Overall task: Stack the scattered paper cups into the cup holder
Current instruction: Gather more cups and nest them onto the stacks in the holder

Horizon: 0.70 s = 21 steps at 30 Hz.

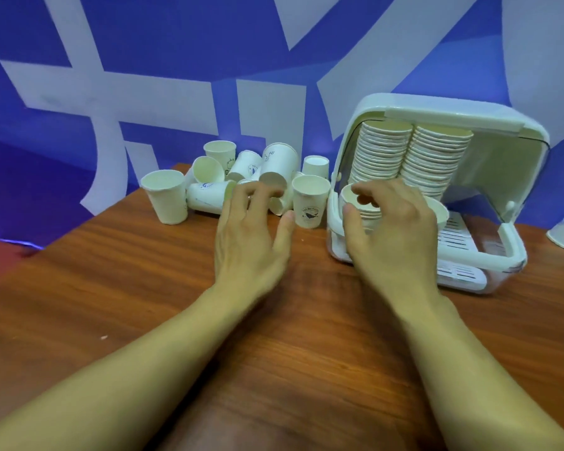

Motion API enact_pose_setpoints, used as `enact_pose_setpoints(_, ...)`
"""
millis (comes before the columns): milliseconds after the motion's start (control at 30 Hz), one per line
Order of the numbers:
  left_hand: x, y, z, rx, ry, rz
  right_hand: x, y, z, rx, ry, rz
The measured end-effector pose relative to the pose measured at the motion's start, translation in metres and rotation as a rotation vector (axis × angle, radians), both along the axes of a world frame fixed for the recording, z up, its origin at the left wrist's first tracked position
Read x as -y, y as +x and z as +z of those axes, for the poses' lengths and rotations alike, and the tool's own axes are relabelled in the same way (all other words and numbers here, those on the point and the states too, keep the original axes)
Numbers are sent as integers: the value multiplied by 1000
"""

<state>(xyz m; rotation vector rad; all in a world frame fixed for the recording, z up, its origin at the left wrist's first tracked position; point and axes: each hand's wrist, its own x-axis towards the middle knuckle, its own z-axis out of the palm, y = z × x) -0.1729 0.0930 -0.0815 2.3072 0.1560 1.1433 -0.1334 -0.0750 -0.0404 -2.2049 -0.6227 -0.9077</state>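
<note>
— Curled round a short nest of paper cups (368,213), the right hand (394,226) has its thumb on the near left side and its fingers hooked over the top rim.
— And where does that nest sit?
— At the front left corner of the cup holder (515,260), low over its white base.
— The left hand (251,232)?
— Spread and loosely bent above the wooden table (127,288), holding nothing. Its fingertips reach the cups lying on their sides; whether they touch is unclear.
— How do the scattered cups (275,167) lie?
— In a heap just left of the holder. One upright cup (308,203) stands beside the holder's wall, another upright cup (167,198) stands at the heap's far left, and several lie tipped between them.
— And inside the holder?
— Its lid (437,107) is swung up, and two long stacks (411,154) lean side by side under it.
— Behind all that?
— A blue wall (163,40) with large white shapes.
</note>
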Motion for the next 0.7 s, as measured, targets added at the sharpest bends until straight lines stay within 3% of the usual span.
enact_pose_setpoints(167,-88,-9,-5,-11,-14,289,-34,-27,-28,-20,-63,172)
enact_pose_setpoints(300,-134,2,-10,-108,55,449,-50,-38,-53,93,-80,219)
enact_pose_setpoints(500,-162,21,-30,-264,104,474,-65,-31,-55,6,-132,194)
enact_pose_setpoints(700,-155,18,-30,-102,142,425,-72,-19,-48,-66,-173,169)
